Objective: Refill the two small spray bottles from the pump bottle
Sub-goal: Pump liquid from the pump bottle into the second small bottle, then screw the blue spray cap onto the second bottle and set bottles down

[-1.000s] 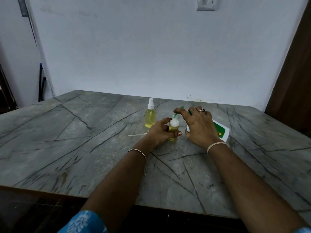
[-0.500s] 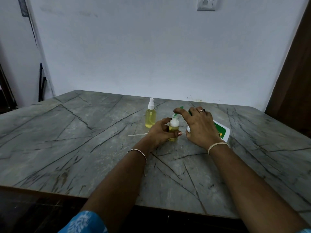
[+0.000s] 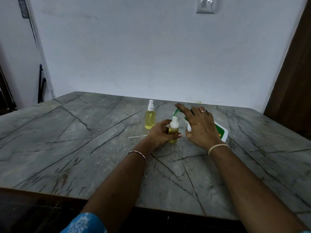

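Note:
My left hand (image 3: 158,134) grips a small uncapped bottle (image 3: 173,131) of yellow liquid, upright on the marble table (image 3: 67,140). Its white neck sits right under the green nozzle (image 3: 176,112) of the pump bottle (image 3: 220,132). That white bottle with a green label leans to the right and is mostly hidden by my right hand (image 3: 202,126). This hand holds it near the top, with the forefinger stretched along the green pump head. A second small spray bottle (image 3: 150,117), capped with a white sprayer and full of yellow liquid, stands just left of the hands.
A thin white spray tube (image 3: 137,136) lies flat on the table left of my left hand. The white wall (image 3: 151,56) rises behind the table's far edge. A dark wooden door frame (image 3: 292,81) stands at the right.

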